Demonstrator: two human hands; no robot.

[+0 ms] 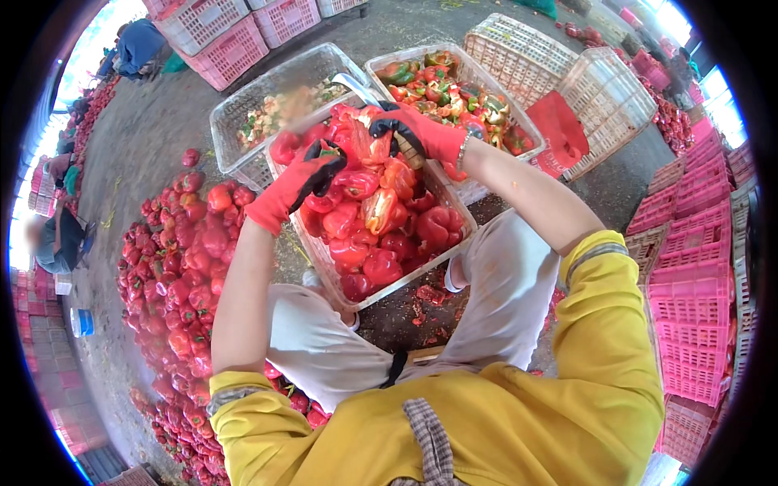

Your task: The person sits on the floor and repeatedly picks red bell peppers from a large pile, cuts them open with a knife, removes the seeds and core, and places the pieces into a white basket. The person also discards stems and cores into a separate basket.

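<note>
Both hands wear red gloves with black palms. My left hand point(310, 179) is curled above the left rim of a crate point(389, 293) of red bell peppers, with a small green-and-red pepper piece point(329, 150) at its fingertips. My right hand point(420, 132) grips a knife, its wooden handle point(409, 152) below the fist and its pale blade point(355, 88) pointing up and away. An opened red pepper point(377, 143) with its inner flesh showing is against the right fingers. Whole and cut peppers point(380, 212) fill the crate beneath both hands.
Beyond stand a crate point(225, 130) of pale seed cores and a crate point(535, 136) of pepper tops. A red bag point(558, 130) lies against tipped crates point(608, 109). Peppers point(182, 273) are heaped at left. Stacked pink crates point(690, 291) line the right. A person point(58, 237) sits far left.
</note>
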